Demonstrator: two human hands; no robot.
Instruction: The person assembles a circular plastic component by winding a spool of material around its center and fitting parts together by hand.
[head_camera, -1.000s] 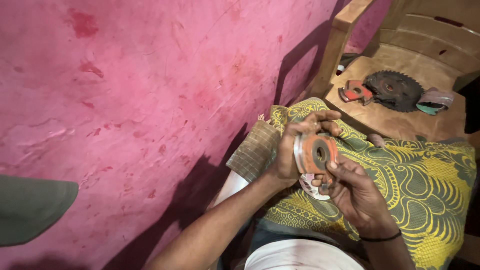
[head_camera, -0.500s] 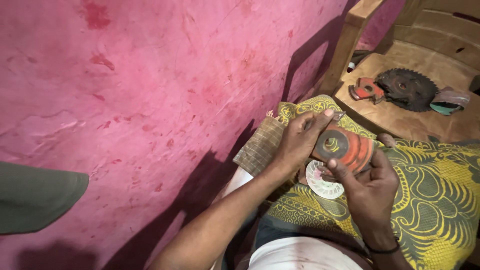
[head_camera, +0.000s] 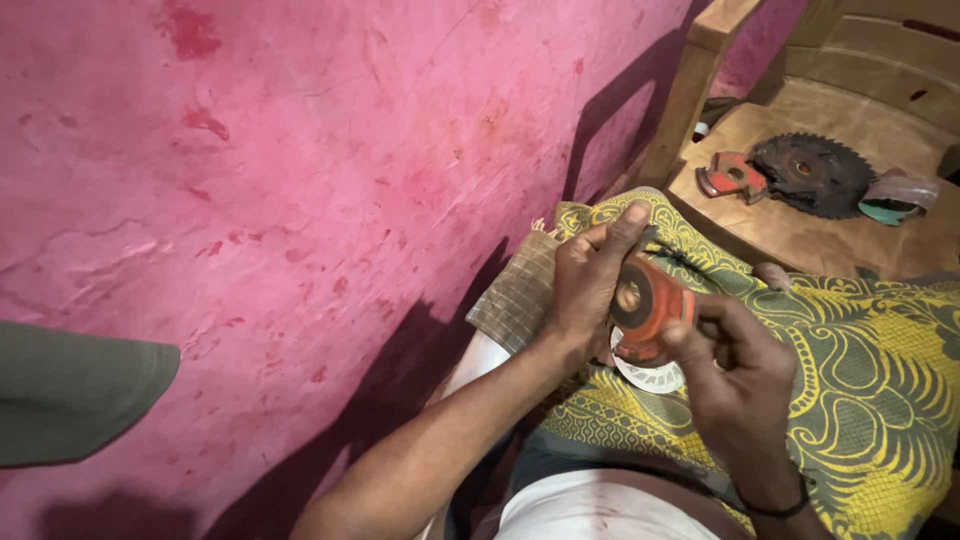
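My left hand and my right hand both hold a round orange and black abrasive disc above my lap. The left thumb points up beside the disc's far edge, and the right fingers pinch its near edge. Under the disc lies a white disc, partly hidden, on the yellow and green patterned cloth that covers my legs.
A wooden chair at the right carries a dark toothed saw blade, a broken orange disc and a small teal and brown piece. A pink wall fills the left. A checked cloth lies beside my lap.
The orange disc has been turned in my hands from edge-on to nearly face-on. Both hands stayed together above my lap, and the view shifted slightly.
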